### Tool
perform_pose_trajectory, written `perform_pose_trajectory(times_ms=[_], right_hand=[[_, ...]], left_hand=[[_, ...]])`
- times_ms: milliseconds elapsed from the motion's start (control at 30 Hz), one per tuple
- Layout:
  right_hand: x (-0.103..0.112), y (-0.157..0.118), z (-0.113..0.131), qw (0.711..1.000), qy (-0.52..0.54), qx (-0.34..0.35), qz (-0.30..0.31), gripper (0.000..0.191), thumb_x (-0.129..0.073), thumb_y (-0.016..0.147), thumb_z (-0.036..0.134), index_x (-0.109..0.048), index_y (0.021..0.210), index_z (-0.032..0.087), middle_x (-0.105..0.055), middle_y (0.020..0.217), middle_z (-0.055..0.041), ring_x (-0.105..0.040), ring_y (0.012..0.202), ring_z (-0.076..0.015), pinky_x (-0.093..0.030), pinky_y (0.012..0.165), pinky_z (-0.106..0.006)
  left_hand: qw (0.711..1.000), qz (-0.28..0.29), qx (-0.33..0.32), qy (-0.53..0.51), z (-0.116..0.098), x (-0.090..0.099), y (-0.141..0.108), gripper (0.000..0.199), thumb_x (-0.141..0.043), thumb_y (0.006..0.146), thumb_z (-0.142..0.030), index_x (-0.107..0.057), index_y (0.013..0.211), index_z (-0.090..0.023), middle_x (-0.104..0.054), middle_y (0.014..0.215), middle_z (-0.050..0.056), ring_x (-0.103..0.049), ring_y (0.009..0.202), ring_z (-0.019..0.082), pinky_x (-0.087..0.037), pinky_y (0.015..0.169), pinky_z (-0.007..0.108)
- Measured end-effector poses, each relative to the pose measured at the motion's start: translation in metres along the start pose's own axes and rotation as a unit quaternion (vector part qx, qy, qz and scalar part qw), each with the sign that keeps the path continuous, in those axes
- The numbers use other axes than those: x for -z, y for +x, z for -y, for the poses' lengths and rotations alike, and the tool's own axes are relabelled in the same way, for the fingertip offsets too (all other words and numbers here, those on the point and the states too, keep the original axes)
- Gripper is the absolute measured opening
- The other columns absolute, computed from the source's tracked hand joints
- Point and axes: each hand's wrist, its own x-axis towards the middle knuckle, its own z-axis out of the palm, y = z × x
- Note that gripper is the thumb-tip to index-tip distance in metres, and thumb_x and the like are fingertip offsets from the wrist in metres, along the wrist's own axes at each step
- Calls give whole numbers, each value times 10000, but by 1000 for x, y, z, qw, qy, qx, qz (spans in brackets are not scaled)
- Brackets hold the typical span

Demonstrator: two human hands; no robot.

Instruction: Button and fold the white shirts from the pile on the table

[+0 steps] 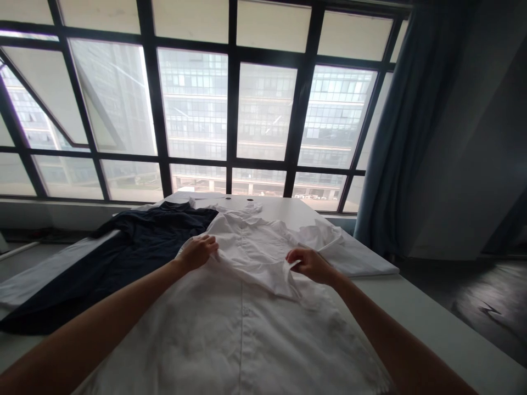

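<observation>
A white button-front shirt (pixel 242 329) lies spread over the table, its collar toward the window and its hem toward me. My left hand (pixel 198 251) pinches the shirt's fabric at its left side, below the collar. On the right side, my right hand (pixel 310 264) grips a raised fold of the same shirt between thumb and fingers. Between my hands the cloth bunches into a crosswise fold. The button placket runs down the middle.
A dark navy garment (pixel 144 241) lies left of the white shirt, over more white cloth. Folded white fabric (pixel 358 255) rests at the right on the white table (pixel 432 323). Behind stand large windows and a blue curtain (pixel 395 153).
</observation>
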Motion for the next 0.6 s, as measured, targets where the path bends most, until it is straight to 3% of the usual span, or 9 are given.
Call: perform_pose_trajectory(times_ms=[67,100,200,267,333,467,533,600], right_hand=[[3,-5,15,996,83,9,-42,295,-794,630,390,-606,710,177,-698,925,-79,-664,908,-226,-544,827,-352],[5,-9,24,992,123,7,-27,347,-807,622,434,-587,699,178,-698,914,-79,-671,912,-230,-544,826,-354],[8,-19,52,973,186,-40,128,478,-815,614,562,-605,775,164,-701,837,-75,-709,861,-248,-566,764,-357],[5,-23,63,968,145,-87,185,541,-787,636,624,-618,835,150,-690,753,-53,-720,766,-231,-571,666,-318],[-5,-26,65,969,47,-145,196,535,-728,703,656,-613,795,142,-668,673,-30,-699,644,-182,-546,569,-255],[-31,-30,64,901,-132,-281,302,503,-687,786,606,-610,649,128,-641,580,-26,-621,492,-116,-496,473,-196],[-44,-32,66,883,-152,-290,336,428,-744,766,516,-624,639,126,-637,570,-15,-609,487,-101,-481,469,-171],[-53,-34,70,888,-139,-279,337,329,-791,733,398,-619,646,131,-622,566,6,-600,490,-91,-468,463,-153]], left_hand=[[1000,17,2,-2,-1,1,-3,299,-443,842,-9,-662,944,-185,-652,986,80,-599,961,231,-486,859,358],[1000,24,1,-5,-1,1,-4,296,-454,828,-8,-665,931,-188,-658,973,75,-605,952,230,-486,855,354],[998,58,-10,-29,2,1,-9,280,-496,781,-10,-678,884,-195,-672,929,67,-618,944,231,-488,856,343],[995,82,-17,-52,5,1,-11,303,-507,757,-9,-694,898,-200,-680,939,67,-624,963,238,-490,869,341],[993,101,-17,-65,7,1,-11,356,-503,735,-3,-708,944,-204,-686,979,70,-632,983,245,-496,868,335],[990,123,-1,-63,10,1,-10,374,-496,728,-21,-716,974,-195,-690,1026,78,-656,968,255,-514,837,332],[991,121,8,-58,11,0,-9,348,-500,739,-35,-711,971,-184,-690,1028,86,-657,964,263,-517,834,344],[992,113,16,-52,13,-3,-8,318,-495,765,-45,-700,969,-176,-689,1026,94,-651,968,262,-513,845,354]])
